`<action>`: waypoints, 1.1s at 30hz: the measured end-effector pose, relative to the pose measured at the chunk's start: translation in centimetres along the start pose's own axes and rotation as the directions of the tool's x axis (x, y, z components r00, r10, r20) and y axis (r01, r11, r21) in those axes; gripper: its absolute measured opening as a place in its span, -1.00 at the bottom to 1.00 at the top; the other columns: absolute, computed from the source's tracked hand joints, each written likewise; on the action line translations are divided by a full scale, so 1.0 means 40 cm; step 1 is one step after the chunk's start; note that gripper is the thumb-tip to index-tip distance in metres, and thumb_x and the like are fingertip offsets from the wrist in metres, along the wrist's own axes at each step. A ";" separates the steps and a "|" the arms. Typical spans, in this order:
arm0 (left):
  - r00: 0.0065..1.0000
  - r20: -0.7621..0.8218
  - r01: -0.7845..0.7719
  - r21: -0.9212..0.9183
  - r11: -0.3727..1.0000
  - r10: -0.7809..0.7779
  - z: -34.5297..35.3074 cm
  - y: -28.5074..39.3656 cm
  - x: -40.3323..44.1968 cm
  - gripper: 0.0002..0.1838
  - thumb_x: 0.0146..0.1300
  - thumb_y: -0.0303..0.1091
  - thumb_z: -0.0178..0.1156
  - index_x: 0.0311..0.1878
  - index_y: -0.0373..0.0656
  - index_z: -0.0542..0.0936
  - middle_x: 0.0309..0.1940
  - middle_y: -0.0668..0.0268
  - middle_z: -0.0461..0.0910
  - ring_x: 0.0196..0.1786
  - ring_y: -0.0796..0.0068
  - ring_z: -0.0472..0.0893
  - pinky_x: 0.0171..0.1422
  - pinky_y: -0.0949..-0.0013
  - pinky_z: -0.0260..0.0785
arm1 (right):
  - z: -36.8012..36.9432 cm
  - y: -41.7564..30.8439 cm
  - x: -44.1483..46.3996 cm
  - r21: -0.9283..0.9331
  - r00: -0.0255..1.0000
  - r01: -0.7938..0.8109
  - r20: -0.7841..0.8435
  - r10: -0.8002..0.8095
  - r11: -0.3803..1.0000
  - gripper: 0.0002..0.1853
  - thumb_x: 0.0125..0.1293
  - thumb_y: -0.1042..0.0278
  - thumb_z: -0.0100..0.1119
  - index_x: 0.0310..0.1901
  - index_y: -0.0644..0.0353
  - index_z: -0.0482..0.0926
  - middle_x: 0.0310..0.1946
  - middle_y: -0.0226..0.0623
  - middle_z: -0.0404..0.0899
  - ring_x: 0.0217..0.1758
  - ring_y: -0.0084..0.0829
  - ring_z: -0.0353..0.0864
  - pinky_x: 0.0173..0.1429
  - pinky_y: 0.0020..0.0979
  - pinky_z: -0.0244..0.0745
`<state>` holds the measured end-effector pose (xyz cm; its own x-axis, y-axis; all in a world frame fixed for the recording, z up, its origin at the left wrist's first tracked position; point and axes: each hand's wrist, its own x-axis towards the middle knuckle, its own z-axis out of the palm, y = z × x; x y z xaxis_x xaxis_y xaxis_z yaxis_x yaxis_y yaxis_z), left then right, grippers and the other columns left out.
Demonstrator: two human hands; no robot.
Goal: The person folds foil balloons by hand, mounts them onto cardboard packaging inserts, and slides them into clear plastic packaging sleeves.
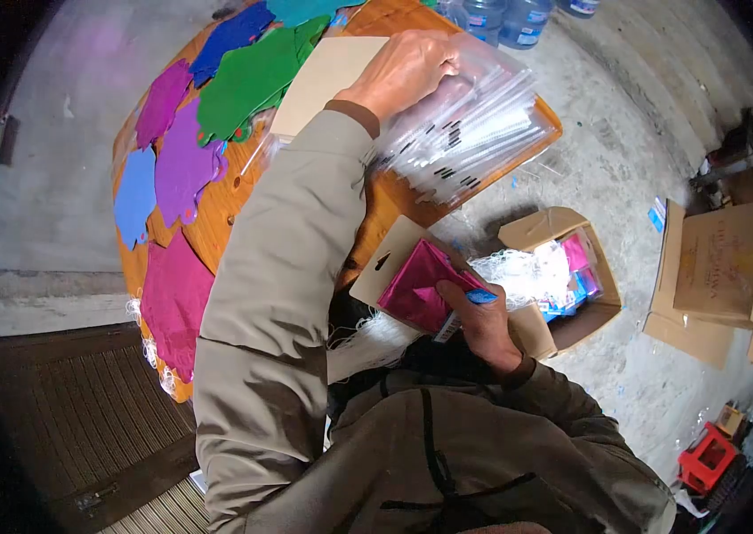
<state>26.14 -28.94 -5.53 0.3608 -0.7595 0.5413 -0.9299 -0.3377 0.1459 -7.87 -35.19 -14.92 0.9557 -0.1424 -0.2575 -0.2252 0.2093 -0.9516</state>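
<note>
Left hand (407,71): I had it at the far side of the table (229,191), fingers bent in against a spread stack of clear plastic bags (474,147). Whether I had pinched a bag or only pressed on the stack, I could not tell. A plain tan sheet (332,67) lay just left of that hand.

Right hand (485,327): I had it closed on a tan card (378,274) with a folded pink bundle (414,283) on its face. My thumb lay on top; the fingers beneath were hidden. A small blue-and-white label (481,295) showed beside the thumb. Card and bundle were tilted, in front of my torso, near the table's near right edge.

Left part of the table: flat cut pieces lay in several colours, among them a green piece (247,89), a purple piece (182,169) and a light blue piece (134,200). Nearest was a dark pink piece (176,298).

Right of my right hand stood an open cardboard box (606,311), containing white strings (523,271) and small packets (572,294). Farther right were a larger carton (721,267) and a red stool (708,458). Large water bottles (523,22) stood at the far side, beyond the bags.
</note>
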 end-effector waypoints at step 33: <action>0.997 0.077 -0.025 -0.073 0.997 0.030 0.004 0.000 -0.014 -0.85 0.33 -0.36 0.30 -0.14 -0.20 0.59 -0.22 0.12 0.64 -0.08 -0.01 0.65 0.02 0.07 0.50 | 0.004 0.002 -0.002 0.017 0.999 -0.024 0.025 0.023 1.000 -0.69 0.48 0.33 0.33 0.20 0.18 0.70 -0.27 -0.59 0.67 -0.24 -0.71 0.42 -0.18 -0.49 0.42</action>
<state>25.95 -28.60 -5.96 0.3369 -0.8098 0.4802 -0.9413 -0.2774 0.1926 -7.92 -35.01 -14.96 0.9546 -0.1137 -0.2752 -0.2444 0.2290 -0.9423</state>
